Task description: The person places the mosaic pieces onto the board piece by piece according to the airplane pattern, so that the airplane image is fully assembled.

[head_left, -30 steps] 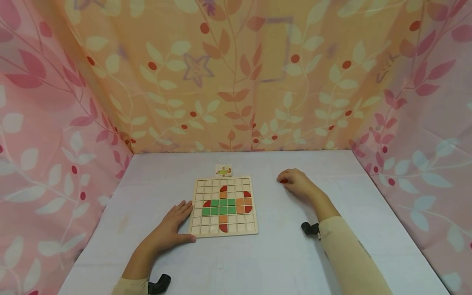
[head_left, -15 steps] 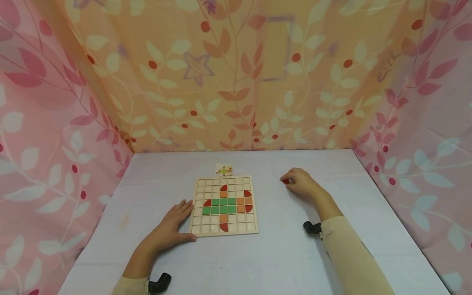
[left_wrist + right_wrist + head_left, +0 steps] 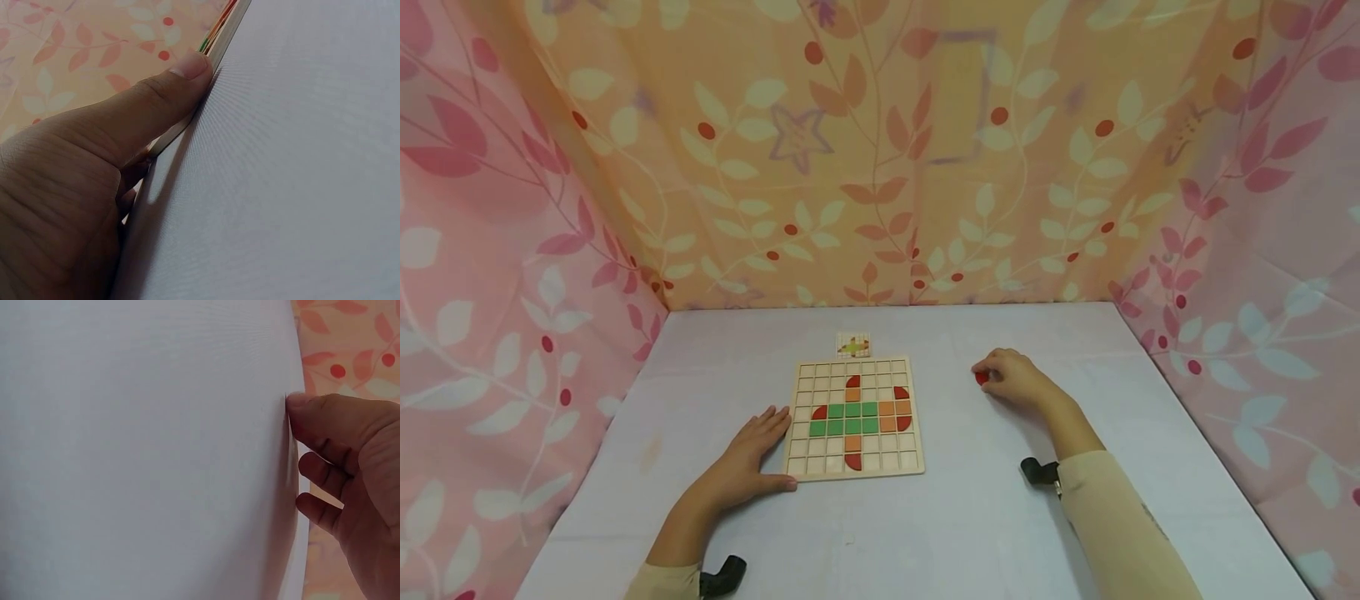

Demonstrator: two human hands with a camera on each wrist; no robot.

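Observation:
A square wooden grid board (image 3: 887, 462) lies flat on the table in the head view. Green tiles (image 3: 852, 427) fill its middle, with orange tiles (image 3: 887, 423) and rounded red tiles at the ends of the pattern. My left hand (image 3: 747, 462) rests at the board's left side, fingers straight, and its thumb (image 3: 156, 100) touches the near edge by the corner. To the right of the board, my right hand (image 3: 1018, 381) pinches a small red tile (image 3: 981, 377) between thumb and fingers, low over the table. Fingers cover part of that tile, so its full shape is hidden.
A small pattern card (image 3: 853, 345) lies just beyond the board's far edge. White cloth covers the table (image 3: 955, 533). Floral curtains (image 3: 880, 167) close off the back and both sides. Black camera mounts (image 3: 1039, 472) sit at both wrists.
My right hand has shifted slightly right and toward me, still pinching the red tile, which now shows brighter red. The left hand and the board stay in place.

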